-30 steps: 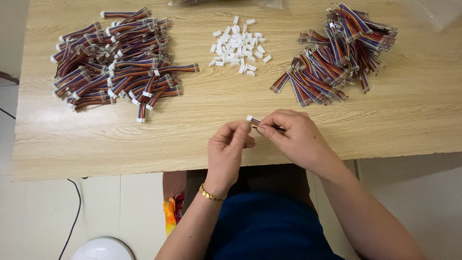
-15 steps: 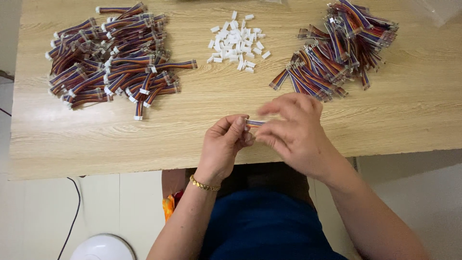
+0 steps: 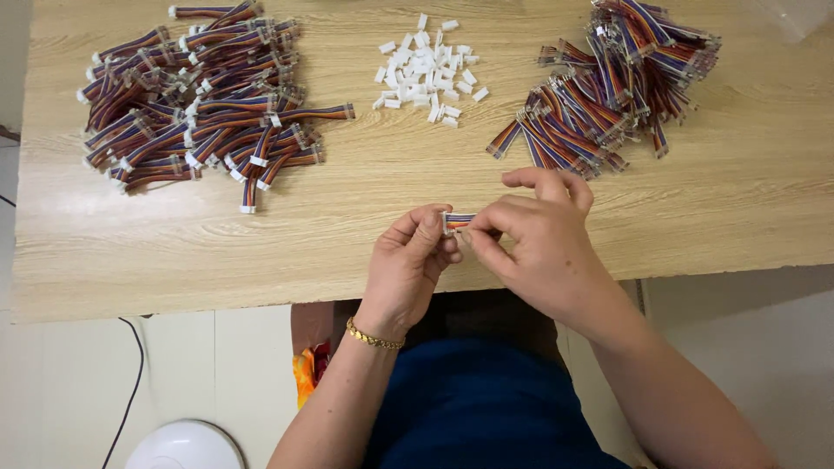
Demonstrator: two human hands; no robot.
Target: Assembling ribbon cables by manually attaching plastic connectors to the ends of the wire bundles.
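Note:
Both my hands meet over the near edge of the wooden table point(image 3: 261, 252). Between them is a short multicoloured ribbon cable point(image 3: 460, 220) with a small white connector on its left end. My left hand point(image 3: 408, 265) pinches the white connector end with thumb and fingers. My right hand point(image 3: 539, 239) grips the cable's other end, with most of the cable hidden under its fingers. A gold bracelet point(image 3: 373, 336) circles my left wrist.
A big pile of ribbon cables with white connectors point(image 3: 195, 100) lies at the far left. A heap of small white plastic connectors point(image 3: 426, 69) sits at the far middle. Another pile of ribbon cables point(image 3: 608, 82) lies at the far right. A white round object point(image 3: 182, 447) stands on the floor.
My hands have come closer together and shifted slightly; the white connector that stuck out a second ago now sits against the cable end between my fingertips.

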